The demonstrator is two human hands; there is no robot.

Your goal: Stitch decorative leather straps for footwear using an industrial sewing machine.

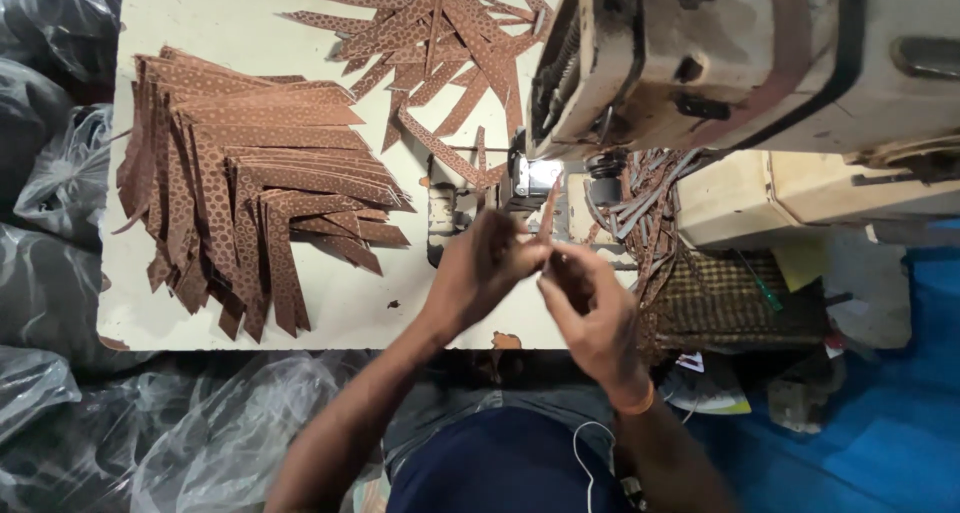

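Here, at the sewing machine [700, 63], both hands meet just in front of the needle end. The left hand [485, 268] and the right hand [590, 308] are pressed close together, fingers pinching one narrow brown strip [548, 208] that stands nearly upright between them, its tip pointing toward the machine's lit foot.

The risk, as I judge it, lies in that closeness: fingertips this near the needle could be caught if the strip is fed crooked, and a strip so thin could slip or buckle from the pinch. A white earphone cord [583, 453] hangs down the person's front, loose enough to snag.

The strips look like leather or a stiff imitation, brown with a fine dotted pattern, cut long with slanted ends. Left of the machine a fanned stack [250, 188] lies orderly on the pale, worn table [350, 308]; behind it, nearer the machine's head, a looser pile [430, 33] sprawls crosswise. Right of the needle, more tangled strips [650, 213] spill beside a woven pad [725, 298]. Crinkled plastic bags [60, 173] crowd the table's left edge.
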